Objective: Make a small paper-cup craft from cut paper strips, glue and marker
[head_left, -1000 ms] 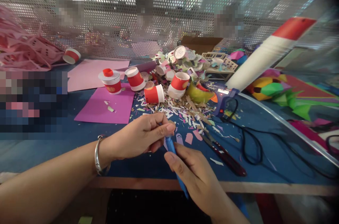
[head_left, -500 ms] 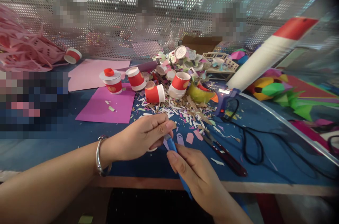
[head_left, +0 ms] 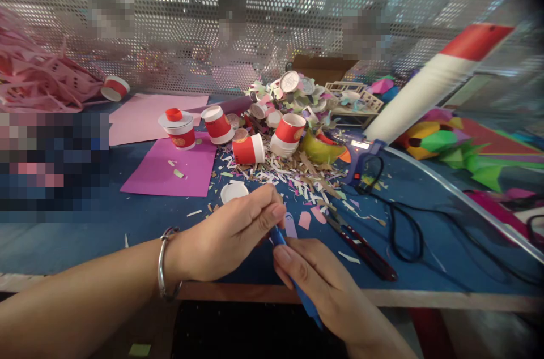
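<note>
While the right hand (head_left: 323,285) wrapped its grip around a blue tool (head_left: 297,285) above the near tabletop (head_left: 85,234) edge, the left hand (head_left: 232,234) pinched the tool's top end with fingertips pressed together. Red cups (head_left: 249,150), paper scraps (head_left: 297,178) and scissors (head_left: 361,243) lay beyond.

Matt blue cloth table (head_left: 85,229), paper scraps (head_left: 293,175)
</note>
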Tool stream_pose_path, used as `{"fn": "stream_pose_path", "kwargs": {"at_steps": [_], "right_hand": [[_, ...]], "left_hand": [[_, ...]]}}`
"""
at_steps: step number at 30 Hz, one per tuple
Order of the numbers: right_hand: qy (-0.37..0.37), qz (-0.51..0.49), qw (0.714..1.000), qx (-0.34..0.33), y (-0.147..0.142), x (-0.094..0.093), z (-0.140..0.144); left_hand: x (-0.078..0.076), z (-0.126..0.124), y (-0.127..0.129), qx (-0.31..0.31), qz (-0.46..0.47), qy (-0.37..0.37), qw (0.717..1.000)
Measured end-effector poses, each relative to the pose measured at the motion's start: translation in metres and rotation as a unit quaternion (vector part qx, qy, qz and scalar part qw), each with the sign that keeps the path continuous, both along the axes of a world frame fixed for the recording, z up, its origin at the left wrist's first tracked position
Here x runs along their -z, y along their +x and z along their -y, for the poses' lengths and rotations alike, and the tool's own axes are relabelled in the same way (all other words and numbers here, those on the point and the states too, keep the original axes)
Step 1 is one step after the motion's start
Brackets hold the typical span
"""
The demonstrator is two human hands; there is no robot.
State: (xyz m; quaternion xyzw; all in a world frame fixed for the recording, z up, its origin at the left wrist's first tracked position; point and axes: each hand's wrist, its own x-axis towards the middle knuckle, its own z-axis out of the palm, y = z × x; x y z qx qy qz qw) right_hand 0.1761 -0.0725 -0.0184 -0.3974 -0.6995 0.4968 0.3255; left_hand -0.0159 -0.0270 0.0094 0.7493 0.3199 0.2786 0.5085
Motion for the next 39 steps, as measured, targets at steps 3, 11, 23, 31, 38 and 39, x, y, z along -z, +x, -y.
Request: {"fn": "stream_pose_path", "kwargs": {"at_steps": [3,11,23,31,38,39], "right_hand": [[-0.008,-0.016,1.0,-0.007,0.0,-0.001,0.001],[-0.018,-0.037,0.999,-0.017,0.002,0.0,0.003],[-0.03,-0.037,0.998,0.042,0.008,-0.001,0.003],[0.311,0.228,0.882,0.271,0.083,-0.026,-0.015],[0.438,0.38,0.801,0.151,0.143,0.004,-0.024],[0.435,0.408,0.791,0.132,0.151,0.01,-0.025]], "left_hand": [[0.0,0.006,0.004,-0.008,0.022,0.022,0.999],[0.014,0.019,0.015,-0.09,0.035,0.14,0.985],[0.013,0.017,0.012,-0.015,0.03,0.112,0.993],[0.018,-0.025,-0.012,-0.167,-0.098,0.233,0.953],[0.017,-0.031,-0.012,-0.111,-0.169,0.294,0.934],[0.017,-0.031,-0.012,-0.11,-0.18,0.294,0.932]]}}
